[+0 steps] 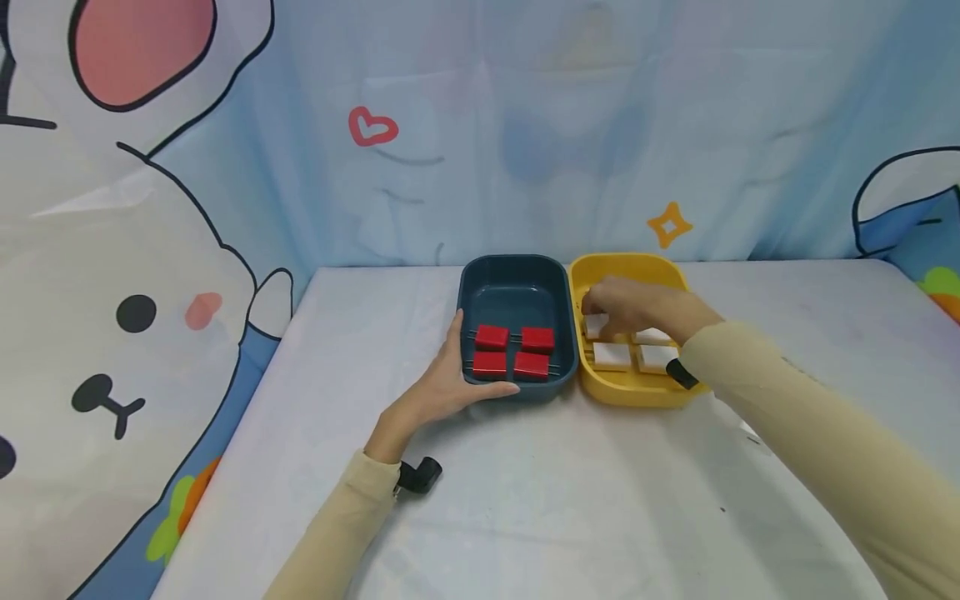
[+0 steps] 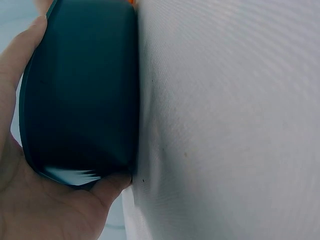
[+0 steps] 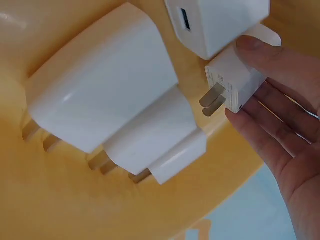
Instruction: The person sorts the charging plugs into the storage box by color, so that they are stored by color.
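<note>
My left hand [image 1: 442,379] rests against the near-left corner of a dark blue bin [image 1: 513,268], fingers straight along its left side and thumb along the front wall. In the left wrist view, the fingers and thumb touch the bin's wall [image 2: 82,85]. Several red blocks with thin metal prongs [image 1: 531,365] lie inside it. My right hand [image 1: 641,307] reaches into the yellow bin [image 1: 637,265] beside it. Between thumb and fingers it pinches a small white charger [image 3: 237,75], its two prongs showing. Other white chargers [image 3: 105,77] lie there in rows.
The two bins stand side by side near the back of a table with a white cloth [image 1: 510,500]. Behind them hangs a printed curtain [image 1: 465,192]. A white charger with a port [image 3: 225,25] sits just beside the pinched one.
</note>
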Available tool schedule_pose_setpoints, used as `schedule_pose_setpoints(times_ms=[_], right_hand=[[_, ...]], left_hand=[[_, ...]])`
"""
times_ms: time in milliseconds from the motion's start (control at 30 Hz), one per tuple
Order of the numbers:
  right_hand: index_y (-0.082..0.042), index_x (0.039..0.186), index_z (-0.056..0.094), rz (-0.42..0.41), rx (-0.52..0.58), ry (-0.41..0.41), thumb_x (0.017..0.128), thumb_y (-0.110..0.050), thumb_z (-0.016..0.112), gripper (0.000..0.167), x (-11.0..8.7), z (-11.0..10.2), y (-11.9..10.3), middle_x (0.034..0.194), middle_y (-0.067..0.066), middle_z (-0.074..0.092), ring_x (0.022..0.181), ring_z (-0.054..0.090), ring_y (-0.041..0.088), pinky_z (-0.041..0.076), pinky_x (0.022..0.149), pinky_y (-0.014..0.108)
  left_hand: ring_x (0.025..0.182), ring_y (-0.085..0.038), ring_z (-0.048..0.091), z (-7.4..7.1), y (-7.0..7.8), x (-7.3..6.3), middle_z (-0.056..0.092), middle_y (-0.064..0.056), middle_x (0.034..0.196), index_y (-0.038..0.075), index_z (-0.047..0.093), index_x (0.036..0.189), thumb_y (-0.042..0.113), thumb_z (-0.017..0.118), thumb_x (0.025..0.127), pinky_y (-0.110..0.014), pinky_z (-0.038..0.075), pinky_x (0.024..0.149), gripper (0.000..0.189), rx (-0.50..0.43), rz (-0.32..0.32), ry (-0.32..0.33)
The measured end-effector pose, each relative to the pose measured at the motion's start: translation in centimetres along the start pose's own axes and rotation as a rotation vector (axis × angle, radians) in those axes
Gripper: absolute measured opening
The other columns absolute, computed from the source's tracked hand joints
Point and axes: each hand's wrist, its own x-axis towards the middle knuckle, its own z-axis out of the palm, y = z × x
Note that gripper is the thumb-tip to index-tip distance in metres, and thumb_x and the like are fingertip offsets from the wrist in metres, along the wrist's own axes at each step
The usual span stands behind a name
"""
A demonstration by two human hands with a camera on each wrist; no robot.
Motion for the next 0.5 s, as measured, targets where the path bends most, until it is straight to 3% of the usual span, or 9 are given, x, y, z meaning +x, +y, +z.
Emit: schedule_pose_setpoints(times_ms=[233, 500], right_hand=[[0.003, 0.106, 0.075, -0.040, 0.005, 0.028, 0.087, -0.005, 0.085, 0.023, 0.1, 0.8, 0.6, 0.094, 0.007, 0.074, 0.083, 0.065, 0.020, 0.060, 0.081, 0.041], [0.015, 0.117, 0.068, -0.050, 0.052, 0.105, 0.088, -0.002, 0.082, 0.037, -2.4, -1.1, 0.2, 0.108, 0.022, 0.072, 0.098, 0.068, 0.034, 0.059, 0.089, 0.050]], left_hand=[[0.158, -0.026, 0.016, 0.4, 0.2, 0.0, 0.009, -0.006, 0.175, 0.015, -0.010, 0.168, 0.039, 0.086, 0.085, -0.057, 0.028, 0.123, 0.129, 0.002, -0.009, -0.006], [0.158, -0.026, 0.015, -0.1, 0.1, 0.1, 0.007, -0.005, 0.176, 0.016, -0.011, 0.168, 0.044, 0.086, 0.084, -0.057, 0.027, 0.123, 0.131, 0.021, -0.026, -0.007]])
